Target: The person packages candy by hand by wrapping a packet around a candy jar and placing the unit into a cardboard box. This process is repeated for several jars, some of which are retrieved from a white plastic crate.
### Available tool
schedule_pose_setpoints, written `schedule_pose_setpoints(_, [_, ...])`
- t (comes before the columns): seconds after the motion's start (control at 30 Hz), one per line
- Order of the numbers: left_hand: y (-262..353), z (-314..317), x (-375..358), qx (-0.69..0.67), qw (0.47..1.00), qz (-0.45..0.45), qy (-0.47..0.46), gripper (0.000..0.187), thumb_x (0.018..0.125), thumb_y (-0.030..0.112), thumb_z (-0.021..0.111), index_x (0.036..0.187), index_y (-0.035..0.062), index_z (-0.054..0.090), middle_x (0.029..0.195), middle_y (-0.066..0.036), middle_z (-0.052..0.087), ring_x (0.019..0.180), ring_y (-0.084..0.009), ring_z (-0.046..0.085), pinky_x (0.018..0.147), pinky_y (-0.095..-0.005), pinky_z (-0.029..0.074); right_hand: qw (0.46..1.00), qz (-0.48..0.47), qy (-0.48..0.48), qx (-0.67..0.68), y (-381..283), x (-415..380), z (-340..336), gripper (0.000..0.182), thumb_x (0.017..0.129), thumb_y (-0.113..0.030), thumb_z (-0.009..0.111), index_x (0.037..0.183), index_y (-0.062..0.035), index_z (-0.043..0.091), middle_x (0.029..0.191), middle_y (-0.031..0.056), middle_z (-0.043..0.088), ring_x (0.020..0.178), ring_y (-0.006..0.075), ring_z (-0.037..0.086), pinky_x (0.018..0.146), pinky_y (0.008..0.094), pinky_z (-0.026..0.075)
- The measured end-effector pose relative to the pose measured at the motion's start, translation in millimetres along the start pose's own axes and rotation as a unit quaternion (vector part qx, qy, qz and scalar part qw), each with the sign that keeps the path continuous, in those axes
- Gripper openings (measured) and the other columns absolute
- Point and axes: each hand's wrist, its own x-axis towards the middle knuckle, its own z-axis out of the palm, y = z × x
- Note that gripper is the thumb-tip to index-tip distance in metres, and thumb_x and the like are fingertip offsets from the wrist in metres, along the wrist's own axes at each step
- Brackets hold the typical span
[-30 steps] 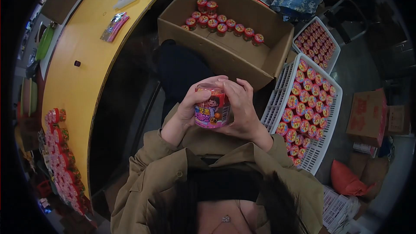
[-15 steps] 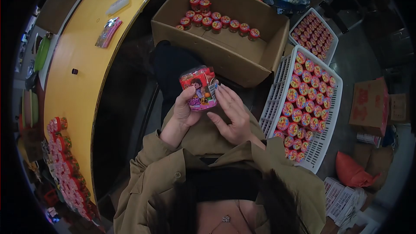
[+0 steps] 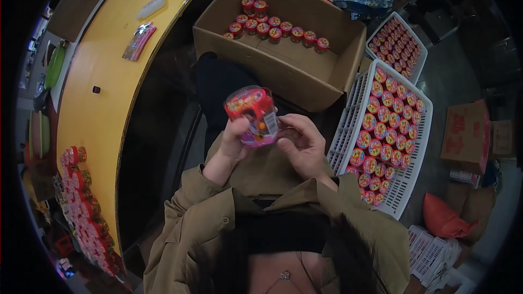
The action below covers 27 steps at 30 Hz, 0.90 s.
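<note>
Head view, items as they lie.

Item 1: small clear plastic jar with red lid and pink cartoon label (image 3: 253,117), tilted, lid toward the cardboard box, held above your lap and clear of any counter.

Item 2: your left hand (image 3: 235,137), fingers closed round the jar's lower side and base.

Item 3: your right hand (image 3: 303,142), fingers curled, tips pinching at the jar's label edge; what they pinch is too small to tell.

Item 4: large brown cardboard box (image 3: 283,71) ahead of your knees, a row of like red-lidded jars along its far wall.

Item 5: white slotted plastic crate (image 3: 348,114) at your right, filled with jars; a second crate (image 3: 397,46) beyond it.

Item 6: curved yellow counter (image 3: 95,109) at your left, red-lidded jars (image 3: 76,196) massed at its near edge.

Risk: the jar rests mainly in one hand and is tilted; a hard pull from your right fingers could likely twist it loose onto your lap or the floor.
</note>
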Motion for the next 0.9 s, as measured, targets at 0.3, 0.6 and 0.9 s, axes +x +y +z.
schedule_pose_setpoints(0.3, [-14, 11, 13, 0.654, 0.648, 0.38, -0.089, 0.064, 0.051, 0.027, 0.082, 0.104, 0.0055, 0.054, 0.097, -0.008, 0.06, 0.088, -0.0227, 0.057, 0.079, -0.0347, 0.039, 0.859, 0.351, -0.001, 0.372, -7, -4, -13, 0.052, 0.077, -0.024, 0.071, 0.116, -0.0026, 0.043, 0.107, 0.0079, 0.052, 0.101, 0.0143, 0.052, 0.088, 0.029, 0.043])
schedule_pose_setpoints(0.6, [-22, 10, 17, 0.621, 0.696, 0.309, -0.186, 0.073, 0.048, 0.026, 0.083, 0.11, 0.0049, 0.051, 0.103, -0.008, 0.059, 0.087, -0.0227, 0.058, 0.083, -0.0354, 0.036, 0.865, 0.331, -0.004, 0.377, -10, -16, -22, 0.055, 0.075, -0.016, 0.071, 0.12, -0.0011, 0.042, 0.111, 0.0083, 0.052, 0.102, 0.015, 0.053, 0.089, 0.0292, 0.045])
schedule_pose_setpoints(0.9, [6, 40, 36, 0.595, 0.686, 0.161, -0.386, 0.068, 0.046, 0.023, 0.082, 0.108, 0.0077, 0.057, 0.104, -0.008, 0.061, 0.096, -0.0226, 0.059, 0.085, -0.0353, 0.036, 0.896, 0.312, 0.009, 0.315, -11, -24, -28, 0.07, 0.066, -0.018, 0.079, 0.122, -0.0005, 0.041, 0.113, 0.0088, 0.051, 0.105, 0.0162, 0.051, 0.091, 0.0294, 0.042])
